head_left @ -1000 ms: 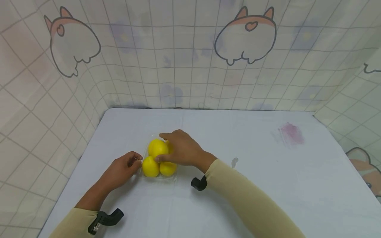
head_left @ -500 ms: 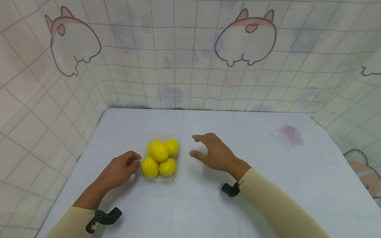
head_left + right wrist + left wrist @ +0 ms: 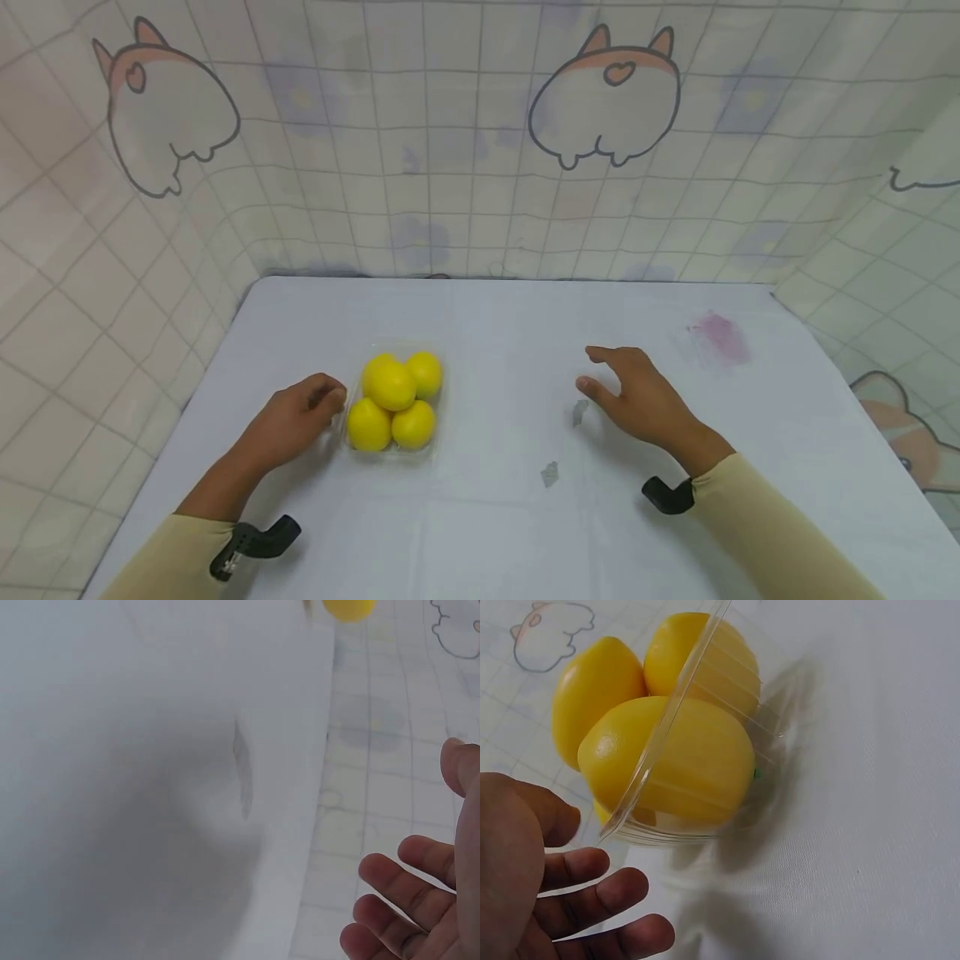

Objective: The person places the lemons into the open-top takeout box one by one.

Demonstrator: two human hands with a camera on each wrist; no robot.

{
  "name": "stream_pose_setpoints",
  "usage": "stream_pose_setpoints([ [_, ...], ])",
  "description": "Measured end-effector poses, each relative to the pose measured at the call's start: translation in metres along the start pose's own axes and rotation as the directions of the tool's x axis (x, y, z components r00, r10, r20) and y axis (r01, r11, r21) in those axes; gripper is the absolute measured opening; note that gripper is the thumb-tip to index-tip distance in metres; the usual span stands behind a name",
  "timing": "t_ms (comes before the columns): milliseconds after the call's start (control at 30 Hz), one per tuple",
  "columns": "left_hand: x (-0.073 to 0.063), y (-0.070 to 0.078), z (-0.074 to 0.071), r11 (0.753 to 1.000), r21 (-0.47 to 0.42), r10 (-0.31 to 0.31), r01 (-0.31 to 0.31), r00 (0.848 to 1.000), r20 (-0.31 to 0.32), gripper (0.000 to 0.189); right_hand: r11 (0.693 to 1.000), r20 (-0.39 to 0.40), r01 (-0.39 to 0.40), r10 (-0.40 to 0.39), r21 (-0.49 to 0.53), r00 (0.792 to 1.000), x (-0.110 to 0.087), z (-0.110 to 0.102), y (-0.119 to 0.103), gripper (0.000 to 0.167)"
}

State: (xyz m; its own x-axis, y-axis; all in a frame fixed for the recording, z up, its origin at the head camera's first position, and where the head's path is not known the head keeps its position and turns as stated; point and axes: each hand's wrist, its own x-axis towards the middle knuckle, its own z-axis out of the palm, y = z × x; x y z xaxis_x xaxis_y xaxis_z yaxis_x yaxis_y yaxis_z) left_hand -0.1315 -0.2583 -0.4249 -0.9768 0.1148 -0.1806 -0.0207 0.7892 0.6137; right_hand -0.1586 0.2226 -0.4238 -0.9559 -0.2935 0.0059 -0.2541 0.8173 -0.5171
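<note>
Several yellow lemons (image 3: 392,385) are heaped in a clear plastic box (image 3: 408,455) on the left half of the table, one resting on top of the others. Beside the box's left wall is my left hand (image 3: 294,417), its fingers loosely bent and holding nothing. In the left wrist view, the fingertips (image 3: 649,934) lie close to the box corner; whether they touch it I cannot tell. Well to the right of the box, my right hand (image 3: 647,398) hovers over the table, thumb and fingers spread apart with nothing between them.
A white cloth covers the table (image 3: 487,533). Grey patches (image 3: 550,474) mark it near the right hand, and a pink stain (image 3: 720,337) lies at the far right. A patterned curtain (image 3: 465,192) hangs behind and along both sides.
My right hand has left the lemons and moved right across the table, uncovering the lemon at the box's back right. My left hand has stayed beside the box.
</note>
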Motion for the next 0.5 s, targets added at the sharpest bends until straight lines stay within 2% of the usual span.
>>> stream_pose_setpoints([
  [200,0.004,-0.002,0.007,0.999,0.033,-0.02,0.02,1.0,0.016,0.03,1.0,-0.033,-0.017,0.017,-0.007,0.999,-0.016,-0.014,0.016,0.071],
  [500,0.002,0.002,0.008,0.999,0.042,0.003,-0.004,1.0,0.01,0.023,0.999,-0.071,-0.037,0.036,-0.022,0.997,-0.033,-0.025,0.031,0.066],
])
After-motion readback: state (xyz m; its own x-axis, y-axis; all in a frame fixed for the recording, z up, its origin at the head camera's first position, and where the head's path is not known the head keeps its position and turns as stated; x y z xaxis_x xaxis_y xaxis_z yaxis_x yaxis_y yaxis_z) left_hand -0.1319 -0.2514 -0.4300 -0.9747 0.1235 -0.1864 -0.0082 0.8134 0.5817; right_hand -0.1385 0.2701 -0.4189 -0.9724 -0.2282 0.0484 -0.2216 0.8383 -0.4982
